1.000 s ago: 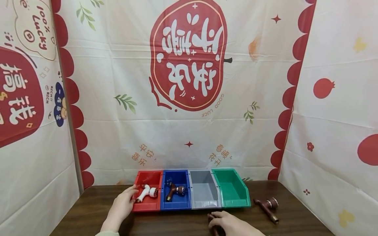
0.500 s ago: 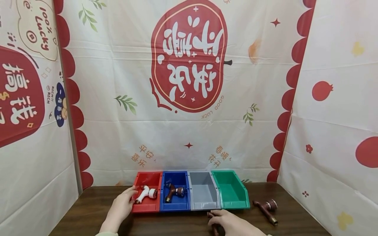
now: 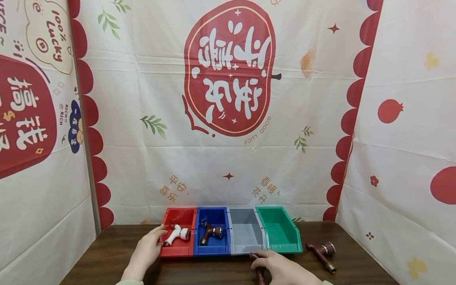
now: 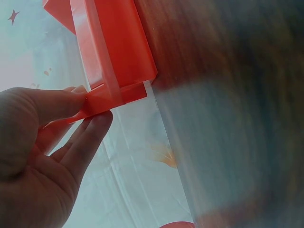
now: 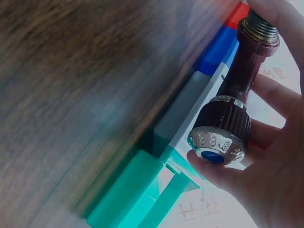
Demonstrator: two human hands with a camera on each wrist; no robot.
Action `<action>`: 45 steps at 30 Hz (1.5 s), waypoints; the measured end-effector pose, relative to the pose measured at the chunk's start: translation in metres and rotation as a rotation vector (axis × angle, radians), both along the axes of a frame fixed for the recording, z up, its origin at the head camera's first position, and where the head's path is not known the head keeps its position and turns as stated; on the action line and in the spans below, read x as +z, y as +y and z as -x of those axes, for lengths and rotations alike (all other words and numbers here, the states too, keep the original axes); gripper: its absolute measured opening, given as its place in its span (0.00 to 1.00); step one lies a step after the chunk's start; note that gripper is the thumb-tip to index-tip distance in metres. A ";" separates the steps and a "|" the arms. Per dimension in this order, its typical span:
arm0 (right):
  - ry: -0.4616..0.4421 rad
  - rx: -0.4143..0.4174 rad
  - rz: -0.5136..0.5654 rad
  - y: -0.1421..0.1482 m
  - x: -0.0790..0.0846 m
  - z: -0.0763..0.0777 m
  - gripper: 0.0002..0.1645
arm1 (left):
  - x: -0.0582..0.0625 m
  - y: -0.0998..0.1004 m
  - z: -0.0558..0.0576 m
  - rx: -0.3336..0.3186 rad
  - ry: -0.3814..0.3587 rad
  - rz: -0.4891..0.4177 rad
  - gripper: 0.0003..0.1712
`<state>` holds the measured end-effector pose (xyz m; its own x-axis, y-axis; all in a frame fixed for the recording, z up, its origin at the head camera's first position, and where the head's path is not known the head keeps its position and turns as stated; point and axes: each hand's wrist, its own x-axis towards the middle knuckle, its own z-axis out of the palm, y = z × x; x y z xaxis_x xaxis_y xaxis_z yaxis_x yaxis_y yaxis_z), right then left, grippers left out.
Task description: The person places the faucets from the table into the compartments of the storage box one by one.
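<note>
My left hand [image 3: 147, 245] pinches the side rim of the red bin [image 4: 126, 42] between thumb and fingers, as the left wrist view shows. A white tap [image 3: 177, 234] lies in that bin. My right hand [image 3: 281, 269] holds a dark brown tap [image 5: 242, 78] right at the front of the grey bin [image 3: 246, 227]. In the right wrist view the tap's threaded end is at the top, and its ribbed knob with a silver cap and blue centre is lower down. Part of this tap is hidden behind the fingers in the head view.
The blue bin [image 3: 213, 249] has a brown tap [image 3: 206, 233] lying in it. At the right end of the joined row stands the green bin [image 3: 279, 229]. Another brown tap [image 3: 322, 255] lies on the wooden table [image 3: 199, 271] to its right. Printed cloth [image 3: 228, 158] hangs behind.
My right hand, with the brown tap, has moved slightly forward to the grey bin's front edge. The left hand stays at the red bin.
</note>
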<state>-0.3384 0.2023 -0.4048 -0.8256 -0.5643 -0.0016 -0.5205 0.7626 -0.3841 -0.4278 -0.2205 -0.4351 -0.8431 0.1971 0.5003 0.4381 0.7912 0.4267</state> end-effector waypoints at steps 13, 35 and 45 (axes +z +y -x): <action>0.003 0.009 0.019 -0.004 0.005 0.001 0.28 | 0.001 -0.001 0.001 -0.004 0.007 -0.004 0.18; 0.132 0.077 0.006 -0.006 0.010 0.002 0.22 | -0.001 -0.001 0.001 -0.008 0.011 -0.002 0.18; 0.109 0.056 0.004 -0.005 0.017 0.003 0.30 | 0.001 -0.001 0.002 -0.011 0.004 0.000 0.18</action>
<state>-0.3411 0.1973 -0.3878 -0.7878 -0.6095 0.0888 -0.6012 0.7298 -0.3254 -0.4299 -0.2219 -0.4345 -0.8389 0.2066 0.5035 0.4487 0.7860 0.4252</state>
